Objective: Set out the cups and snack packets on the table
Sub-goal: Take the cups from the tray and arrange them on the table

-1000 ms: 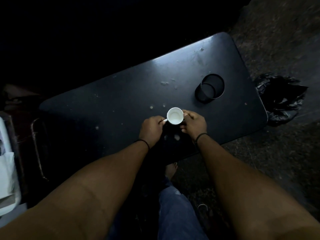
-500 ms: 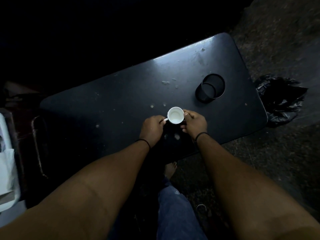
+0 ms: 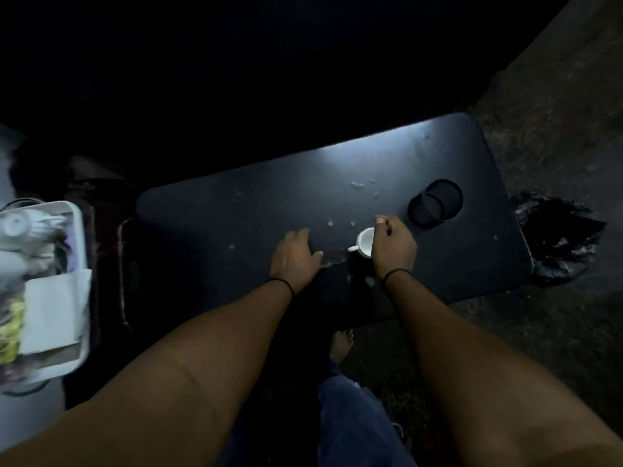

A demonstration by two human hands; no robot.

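A small white cup (image 3: pixel 364 242) with its handle pointing left stands near the front of the dark table (image 3: pixel 256 210). My right hand (image 3: pixel 392 246) grips the cup from the right, fingers curled over its rim, and hides half of it. My left hand (image 3: pixel 294 259) rests flat on the table a short way left of the cup, holding nothing. A white tray (image 3: pixel 77 237) at the far left holds white cups (image 3: pixel 20 227) and snack packets (image 3: pixel 10 332), blurred.
A round black cup-holder ring (image 3: pixel 435 203) sits in the table's right part. A crumpled black bag (image 3: pixel 559 241) lies on the floor off the right edge. My bare foot (image 3: pixel 341 343) and jeans-clad leg are below the table's front edge. Crumbs dot the tabletop.
My left hand has let go of the cup's handle and moved left onto the table. My head has turned left, bringing the tray into view. My right hand still holds the cup.
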